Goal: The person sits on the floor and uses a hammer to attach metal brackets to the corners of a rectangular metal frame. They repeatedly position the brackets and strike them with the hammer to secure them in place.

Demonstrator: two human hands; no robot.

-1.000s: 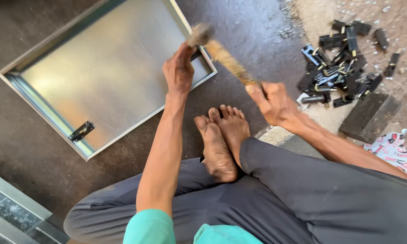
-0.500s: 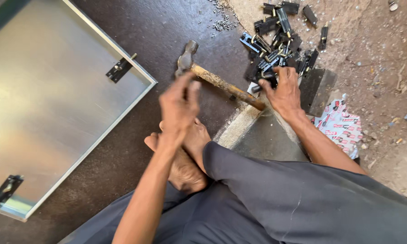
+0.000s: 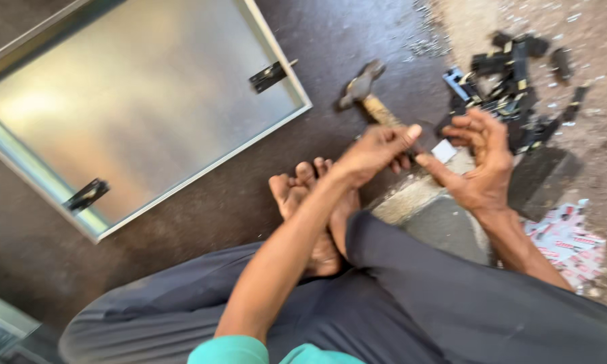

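My left hand is closed over the wooden handle of a hammer, whose metal head points away from me on the dark floor. My right hand is just to its right, fingers spread and holding nothing, its index fingertip next to a small pale metal piece. Both hands hover above a stone block in front of my crossed bare feet. The frame is blurred, so the grip on the handle is only partly visible.
A large shiny sheet-metal panel with a raised rim lies at the left, with two black hinges on its edges. A pile of black metal parts sits beyond my right hand. A printed packet lies at the right.
My right hand has let go of the hammer handle and opened. My left hand has closed over the handle. The hammer now lies lower, and the view has shifted right.
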